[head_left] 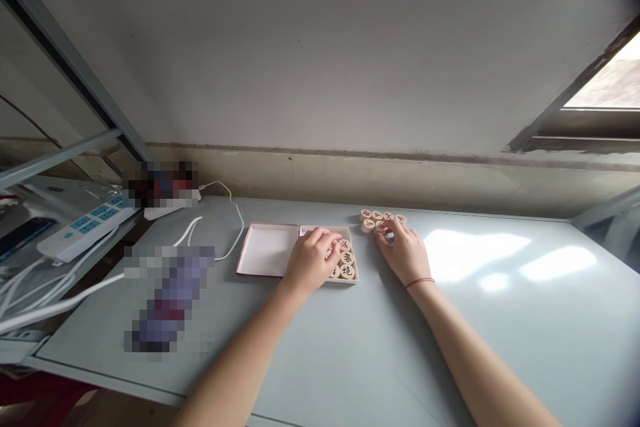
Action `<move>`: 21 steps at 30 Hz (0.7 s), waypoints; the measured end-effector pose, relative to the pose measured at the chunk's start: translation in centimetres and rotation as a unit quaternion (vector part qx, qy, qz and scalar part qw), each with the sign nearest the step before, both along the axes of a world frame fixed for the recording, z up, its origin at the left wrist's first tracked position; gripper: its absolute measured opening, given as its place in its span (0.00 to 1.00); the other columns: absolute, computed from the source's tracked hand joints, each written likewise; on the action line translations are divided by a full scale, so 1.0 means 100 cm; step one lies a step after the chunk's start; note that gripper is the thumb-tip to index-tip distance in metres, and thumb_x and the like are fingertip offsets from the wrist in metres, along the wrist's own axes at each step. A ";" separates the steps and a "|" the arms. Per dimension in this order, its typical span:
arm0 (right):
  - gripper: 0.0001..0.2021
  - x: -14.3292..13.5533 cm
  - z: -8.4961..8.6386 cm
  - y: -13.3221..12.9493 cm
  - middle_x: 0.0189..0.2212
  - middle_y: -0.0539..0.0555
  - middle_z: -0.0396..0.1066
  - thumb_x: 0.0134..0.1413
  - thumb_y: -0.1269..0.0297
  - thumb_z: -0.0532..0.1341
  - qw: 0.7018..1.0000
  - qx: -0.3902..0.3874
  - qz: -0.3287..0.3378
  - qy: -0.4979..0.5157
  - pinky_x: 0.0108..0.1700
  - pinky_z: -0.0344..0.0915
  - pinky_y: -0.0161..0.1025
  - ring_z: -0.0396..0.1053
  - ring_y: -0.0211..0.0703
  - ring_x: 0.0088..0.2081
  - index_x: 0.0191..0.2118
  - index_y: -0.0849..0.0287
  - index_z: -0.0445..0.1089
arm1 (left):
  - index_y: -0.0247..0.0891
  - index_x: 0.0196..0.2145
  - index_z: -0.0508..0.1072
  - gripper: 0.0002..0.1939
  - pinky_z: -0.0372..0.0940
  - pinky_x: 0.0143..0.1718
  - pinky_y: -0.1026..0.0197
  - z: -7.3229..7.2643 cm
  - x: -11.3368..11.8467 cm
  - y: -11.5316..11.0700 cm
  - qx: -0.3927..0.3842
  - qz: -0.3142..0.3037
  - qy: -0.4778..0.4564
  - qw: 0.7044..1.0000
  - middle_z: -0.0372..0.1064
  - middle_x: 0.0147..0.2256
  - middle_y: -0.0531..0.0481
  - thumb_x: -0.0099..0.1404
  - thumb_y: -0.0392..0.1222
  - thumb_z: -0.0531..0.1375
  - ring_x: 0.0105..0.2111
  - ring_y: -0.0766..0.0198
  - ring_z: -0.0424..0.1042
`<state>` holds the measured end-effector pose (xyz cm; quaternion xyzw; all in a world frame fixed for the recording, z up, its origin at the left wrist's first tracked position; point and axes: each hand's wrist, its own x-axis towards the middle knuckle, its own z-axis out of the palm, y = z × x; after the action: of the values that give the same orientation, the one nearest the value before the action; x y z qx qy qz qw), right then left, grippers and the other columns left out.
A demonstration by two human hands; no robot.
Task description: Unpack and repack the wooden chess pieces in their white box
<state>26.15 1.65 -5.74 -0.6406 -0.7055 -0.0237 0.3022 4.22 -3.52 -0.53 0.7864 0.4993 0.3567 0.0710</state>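
The left hand (313,257) hides part of an open box (273,250) and some discs inside (347,257); the right hand (406,257) covers part of the far cluster of discs (377,215). A purplish object (175,297) at left is pixelated beyond recognition. The right edge cuts off the window (607,77).

Head-worn view, facing forward, down over desk (380,353)

Pale grey, smooth-topped desk (390,353) in front of me, bright glare patches (465,257) on its right half. Around mid-desk I've got a shallow white box with a red-edged hinged lid (273,250), opened flat to the left; just right of it, near the back edge, round pale-wood pieces with red characters (377,216) sit bunched in rows. Left side: thin white cable (243,221), looped, plus a long purple-blue item (177,293), pixelated, can't identify.
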 end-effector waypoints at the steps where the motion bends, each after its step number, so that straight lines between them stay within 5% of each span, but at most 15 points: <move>1: 0.11 0.000 -0.001 0.000 0.32 0.56 0.73 0.54 0.61 0.53 1.000 0.000 0.001 0.001 0.37 0.61 0.43 0.65 0.48 0.32 0.40 0.56 0.67 | 0.39 0.40 0.73 0.09 0.66 0.43 0.59 0.000 0.000 0.000 -0.001 0.002 0.001 1.000 0.72 0.38 0.49 0.65 0.35 0.54 0.39 0.61 0.72; 9: 0.11 0.000 0.000 0.000 0.32 0.56 0.73 0.54 0.59 0.53 1.000 -0.009 -0.003 0.016 0.35 0.60 0.42 0.65 0.47 0.31 0.40 0.55 0.67 | 0.40 0.39 0.74 0.09 0.65 0.42 0.59 -0.001 0.000 0.002 -0.032 0.037 0.022 0.999 0.73 0.37 0.49 0.64 0.35 0.55 0.38 0.61 0.72; 14: 0.10 -0.012 0.020 -0.011 0.33 0.56 0.71 0.55 0.59 0.52 0.999 0.026 -0.040 0.007 0.35 0.58 0.42 0.66 0.48 0.34 0.36 0.57 0.67 | 0.40 0.38 0.75 0.09 0.61 0.42 0.54 -0.003 0.001 0.004 -0.044 0.089 0.106 0.989 0.73 0.37 0.47 0.65 0.40 0.55 0.41 0.56 0.69; 17: 0.12 -0.030 0.033 -0.023 0.31 0.56 0.70 0.59 0.58 0.50 0.997 0.020 0.052 0.058 0.35 0.61 0.41 0.67 0.45 0.32 0.39 0.57 0.68 | 0.39 0.36 0.76 0.12 0.58 0.40 0.52 -0.003 0.003 0.003 -0.063 0.105 0.149 0.981 0.74 0.36 0.44 0.67 0.42 0.53 0.42 0.53 0.68; 21: 0.16 -0.055 0.036 -0.034 0.41 0.59 0.69 0.61 0.55 0.49 0.975 -0.032 0.192 0.104 0.41 0.66 0.42 0.69 0.46 0.39 0.46 0.55 0.69 | 0.38 0.35 0.76 0.12 0.57 0.40 0.51 -0.004 0.006 0.003 -0.079 0.106 0.153 0.979 0.74 0.37 0.42 0.67 0.41 0.52 0.41 0.52 0.67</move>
<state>20.68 -1.71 -2.16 -0.5014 -0.7806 0.1244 0.3518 4.78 -3.18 -0.88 0.7660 0.6116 0.1972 0.0179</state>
